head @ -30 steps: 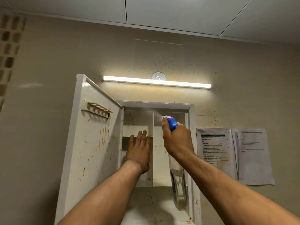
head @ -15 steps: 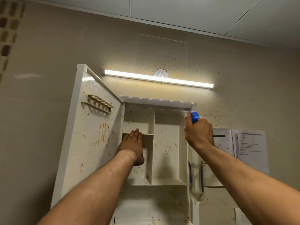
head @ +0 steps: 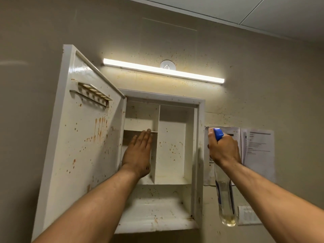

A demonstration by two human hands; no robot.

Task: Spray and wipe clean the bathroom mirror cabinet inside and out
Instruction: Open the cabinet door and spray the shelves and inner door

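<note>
The white mirror cabinet point(head: 199, 137) hangs on the wall with its door point(head: 84, 146) swung open to the left. Brown stains speckle the door's inner face, the shelves and the back panel. My left hand point(head: 139, 153) lies flat with straight fingers inside the left compartment, fingertips at a small shelf edge. My right hand point(head: 223, 149) grips the neck of a clear spray bottle point(head: 225, 199) with a blue head, held just right of the cabinet frame, in front of the papers. The bottle hangs down below my fist.
A lit strip light point(head: 163, 71) runs above the cabinet. Two printed paper sheets point(head: 257, 151) are stuck on the wall to the right. A white wall fitting point(head: 249, 216) sits below them. A slotted holder point(head: 93, 93) juts from the door's inner face. The wall is spattered.
My right hand has carried the spray bottle from in front of the cabinet's middle out to the right of the frame. My left hand stays in the left compartment. The view has tilted down slightly.
</note>
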